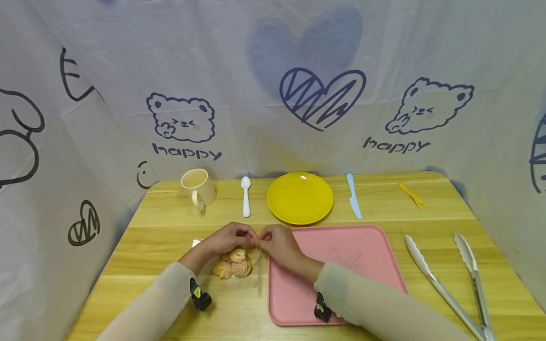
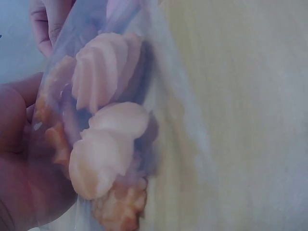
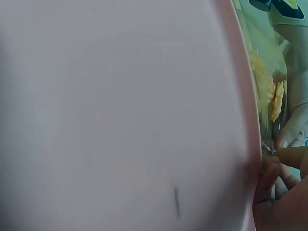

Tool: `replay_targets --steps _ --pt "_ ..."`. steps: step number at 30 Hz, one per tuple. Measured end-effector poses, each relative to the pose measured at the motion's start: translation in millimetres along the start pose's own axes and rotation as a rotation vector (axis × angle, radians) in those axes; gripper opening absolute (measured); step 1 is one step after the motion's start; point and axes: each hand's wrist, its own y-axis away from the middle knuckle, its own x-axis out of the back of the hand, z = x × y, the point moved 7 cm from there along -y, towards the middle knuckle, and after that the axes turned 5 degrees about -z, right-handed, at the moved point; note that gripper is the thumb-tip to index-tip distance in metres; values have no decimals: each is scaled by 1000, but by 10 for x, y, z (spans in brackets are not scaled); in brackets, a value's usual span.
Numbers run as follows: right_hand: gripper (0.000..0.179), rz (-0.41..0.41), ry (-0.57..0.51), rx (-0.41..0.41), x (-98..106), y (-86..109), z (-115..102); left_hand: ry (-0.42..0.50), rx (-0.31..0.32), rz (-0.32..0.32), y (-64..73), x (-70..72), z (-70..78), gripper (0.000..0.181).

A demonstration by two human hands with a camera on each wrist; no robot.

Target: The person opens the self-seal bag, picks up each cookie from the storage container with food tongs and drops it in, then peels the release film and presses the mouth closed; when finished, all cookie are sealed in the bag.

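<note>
A clear plastic bag point(image 1: 258, 272) with several piped, swirled cookies point(image 1: 234, 266) inside lies left of the pink tray. My left hand point(image 1: 226, 239) reaches over the cookies and pinches the bag's edge. Fingertip to fingertip with it, my right hand point(image 1: 280, 245) pinches the same edge beside the tray's upper left corner. In the left wrist view the cookies point(image 2: 108, 144) show through the film, close to the left palm point(image 2: 29, 163). The right wrist view catches the right fingers point(image 3: 269, 178) at the bag's gathered edge; the exact grip is partly hidden.
Under my right forearm lies the pink tray point(image 1: 337, 265). Metal tongs point(image 1: 454, 289) rest to its right. Along the back stand a cream mug point(image 1: 198, 188), a white spoon point(image 1: 246, 196), a yellow plate point(image 1: 300, 198), a blue knife point(image 1: 353, 195) and a small yellow-orange utensil point(image 1: 411, 195).
</note>
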Motion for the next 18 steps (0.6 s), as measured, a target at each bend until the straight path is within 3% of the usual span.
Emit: replay_targets --steps 18 --pt "17 57 122 52 4 -7 -85 14 22 21 1 15 -10 17"
